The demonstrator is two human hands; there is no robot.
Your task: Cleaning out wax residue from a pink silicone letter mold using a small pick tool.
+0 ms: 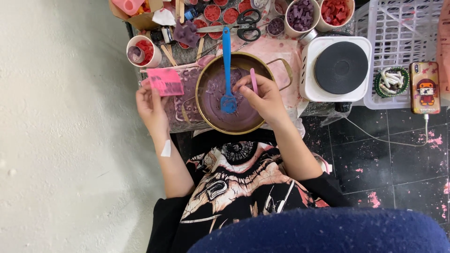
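Looks like they're about halfway thru, imo. The brass pot [236, 93] sits on the counter [286, 51] right in front of the person, w/ a layer of purple wax-looking stuff already melted inside, and a blue spatula [227, 70] resting in it, blade down in the goo. Right hand [262, 96] is over the pot, fingers closed round a thin pink stick [253, 80], tip near the purple stuff. Left hand [151, 105] is just left of the pot, fingers pinching a pink mold [165, 82] held up off the counter; can't tell if anything's in it yet. The hot plate [340, 68] to the right has nothing on it, so heating seems done. Pouring/filling prob still to go. Cups of red and purple shapes [302, 14] at the back look finished.
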